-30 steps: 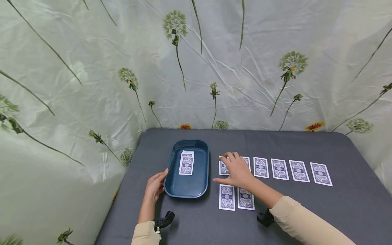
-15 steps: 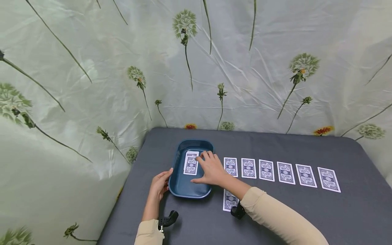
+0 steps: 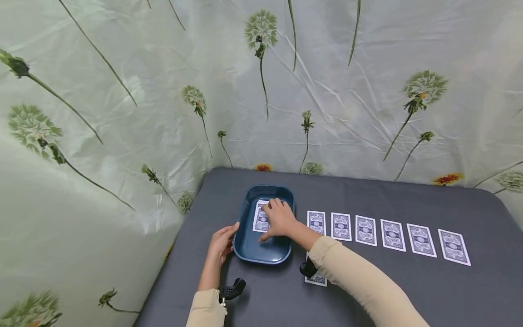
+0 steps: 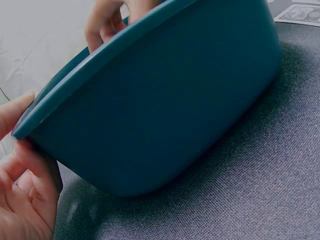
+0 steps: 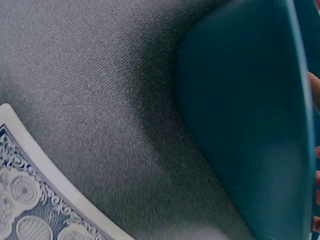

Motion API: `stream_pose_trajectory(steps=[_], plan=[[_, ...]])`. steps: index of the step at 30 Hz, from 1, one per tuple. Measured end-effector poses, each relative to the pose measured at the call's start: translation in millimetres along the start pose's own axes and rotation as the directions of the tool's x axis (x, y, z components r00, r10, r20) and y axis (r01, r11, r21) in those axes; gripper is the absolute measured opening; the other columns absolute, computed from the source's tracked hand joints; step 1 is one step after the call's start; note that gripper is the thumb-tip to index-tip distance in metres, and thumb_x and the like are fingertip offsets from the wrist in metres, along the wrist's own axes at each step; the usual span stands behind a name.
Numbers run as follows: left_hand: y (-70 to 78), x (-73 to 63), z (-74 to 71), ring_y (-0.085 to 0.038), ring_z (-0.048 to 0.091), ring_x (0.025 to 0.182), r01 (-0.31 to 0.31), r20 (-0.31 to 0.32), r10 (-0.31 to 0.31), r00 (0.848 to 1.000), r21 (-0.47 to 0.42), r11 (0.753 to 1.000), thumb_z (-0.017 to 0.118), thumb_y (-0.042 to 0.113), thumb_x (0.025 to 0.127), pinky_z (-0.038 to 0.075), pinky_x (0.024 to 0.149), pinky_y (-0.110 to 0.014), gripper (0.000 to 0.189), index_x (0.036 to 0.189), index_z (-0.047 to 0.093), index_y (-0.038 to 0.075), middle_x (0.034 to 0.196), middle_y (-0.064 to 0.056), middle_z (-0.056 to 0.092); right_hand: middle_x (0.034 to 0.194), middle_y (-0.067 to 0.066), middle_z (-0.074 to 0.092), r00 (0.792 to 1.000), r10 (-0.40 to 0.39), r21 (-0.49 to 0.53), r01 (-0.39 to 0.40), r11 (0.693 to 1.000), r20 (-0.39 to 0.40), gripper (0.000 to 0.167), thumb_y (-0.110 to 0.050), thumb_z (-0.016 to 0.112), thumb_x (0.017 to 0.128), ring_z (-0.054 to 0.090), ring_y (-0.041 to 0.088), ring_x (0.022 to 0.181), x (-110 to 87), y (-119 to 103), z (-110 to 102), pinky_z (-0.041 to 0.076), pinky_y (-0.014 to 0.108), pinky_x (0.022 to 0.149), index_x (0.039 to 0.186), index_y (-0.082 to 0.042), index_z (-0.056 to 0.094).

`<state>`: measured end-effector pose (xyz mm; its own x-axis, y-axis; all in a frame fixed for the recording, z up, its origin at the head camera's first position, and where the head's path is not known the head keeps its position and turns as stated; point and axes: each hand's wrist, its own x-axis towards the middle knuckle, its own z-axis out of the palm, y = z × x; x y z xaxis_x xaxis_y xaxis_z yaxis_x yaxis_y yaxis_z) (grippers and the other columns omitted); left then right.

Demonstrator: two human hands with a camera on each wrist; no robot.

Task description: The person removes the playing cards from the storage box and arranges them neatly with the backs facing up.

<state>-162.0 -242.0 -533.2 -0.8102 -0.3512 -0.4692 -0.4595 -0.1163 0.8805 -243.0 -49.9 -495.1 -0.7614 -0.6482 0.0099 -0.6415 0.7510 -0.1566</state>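
My left hand [image 3: 221, 244] grips the near left rim of a deep blue tray [image 3: 261, 253]. In the left wrist view, the left thumb lies over the rim and the fingers [image 4: 35, 162] are curled beneath it. My right hand [image 3: 279, 219] reaches into the tray over a few overlapping face-down playing cards [image 3: 259, 220]. Its fingertips are near the cards' upper end and its thumb is just below them, spread apart. Whether they touch a card is hard to see. The tray wall [image 5: 240, 120] hides most of that hand in the right wrist view.
Right of the tray, several face-down cards [image 3: 365, 230] lie in a spaced row on the dark grey tablecloth [image 3: 367, 195]. Nearer me, another card [image 3: 316, 279] is partly covered by the right sleeve [image 3: 355, 277] and black wrist camera [image 3: 308, 268]. A floral curtain rises behind the table.
My right hand has moved left from above the row of cards into the tray, settling over the cards there. The left hand keeps its hold on the rim. The view has shifted slightly left.
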Motion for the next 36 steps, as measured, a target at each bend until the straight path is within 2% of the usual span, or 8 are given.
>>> stream_pose_trajectory(steps=[3, 10, 15, 21, 28, 36], plan=[[0.5, -0.8, 1.3, -0.01, 0.049, 0.056, -0.005, 0.008, 0.005, 1.0, -0.003, 1.0, 0.072, 0.041, 0.078, 0.04, 0.049, -0.021, 0.042, 0.097, 0.063, 0.003, 0.072, 0.0, 0.055, 0.115, 0.01, 0.048, 0.999, -0.017, -0.015, 0.017, 1.0, 0.049, 0.101, -0.073, 0.073, 0.05, 0.044, 0.024, 0.105, 4.4, 0.1, 4.0, 0.04, 0.039, 0.083, 0.128, -0.012, 0.05], [-1.2, 1.1, 1.3, -0.01, 0.048, 0.054, -0.005, 0.004, 0.005, 1.0, -0.014, 1.0, 0.073, 0.042, 0.076, 0.039, 0.048, -0.021, 0.041, 0.093, 0.065, 0.006, 0.07, 0.001, 0.054, 0.116, 0.01, 0.047, 0.995, -0.011, -0.038, 0.015, 0.999, 0.097, 0.105, -0.068, 0.079, 0.044, 0.042, 0.024, 0.107, 13.5, 4.5, 11.4, 0.039, 0.04, 0.086, 0.126, -0.01, 0.049], [-0.9, 2.3, 1.1, -0.009, 0.048, 0.054, -0.017, 0.016, 0.017, 1.0, -0.015, 1.0, 0.073, 0.042, 0.076, 0.038, 0.048, -0.021, 0.041, 0.092, 0.065, 0.005, 0.068, 0.002, 0.054, 0.116, 0.012, 0.047, 0.993, 0.022, -0.01, -0.021, 1.0, 0.115, 0.107, -0.067, 0.079, 0.044, 0.043, 0.025, 0.107, 19.8, 9.8, 15.6, 0.039, 0.042, 0.088, 0.126, -0.007, 0.048], [0.1, 2.8, -0.2, -0.009, 0.047, 0.052, -0.012, 0.011, 0.013, 1.0, -0.035, 0.999, 0.072, 0.038, 0.078, 0.037, 0.046, -0.021, 0.033, 0.087, 0.064, 0.007, 0.066, 0.002, 0.054, 0.12, 0.015, 0.046, 0.985, 0.069, 0.022, -0.073, 0.997, 0.158, 0.109, -0.065, 0.081, 0.043, 0.042, 0.029, 0.111, 24.5, 8.4, 17.1, 0.035, 0.046, 0.093, 0.127, -0.005, 0.047], [2.1, 1.3, -0.2, -0.008, 0.045, 0.05, -0.012, -0.002, 0.012, 1.0, -0.042, 0.999, 0.072, 0.036, 0.079, 0.036, 0.044, -0.02, 0.028, 0.081, 0.063, 0.01, 0.064, 0.003, 0.052, 0.114, 0.014, 0.049, 0.984, 0.072, 0.062, -0.083, 0.995, 0.164, 0.1, -0.059, 0.085, 0.044, 0.043, 0.029, 0.108, 24.0, 3.0, 15.2, 0.034, 0.046, 0.09, 0.121, -0.005, 0.05], [1.1, 0.7, -0.2, -0.008, 0.047, 0.052, -0.016, 0.004, 0.016, 1.0, -0.035, 0.999, 0.073, 0.037, 0.078, 0.037, 0.045, -0.02, 0.034, 0.087, 0.064, 0.006, 0.065, 0.002, 0.053, 0.111, 0.011, 0.049, 0.979, 0.086, 0.102, -0.106, 0.989, 0.184, 0.092, -0.054, 0.086, 0.045, 0.043, 0.026, 0.103, 20.6, -1.3, 16.9, 0.035, 0.043, 0.086, 0.116, -0.007, 0.05]])
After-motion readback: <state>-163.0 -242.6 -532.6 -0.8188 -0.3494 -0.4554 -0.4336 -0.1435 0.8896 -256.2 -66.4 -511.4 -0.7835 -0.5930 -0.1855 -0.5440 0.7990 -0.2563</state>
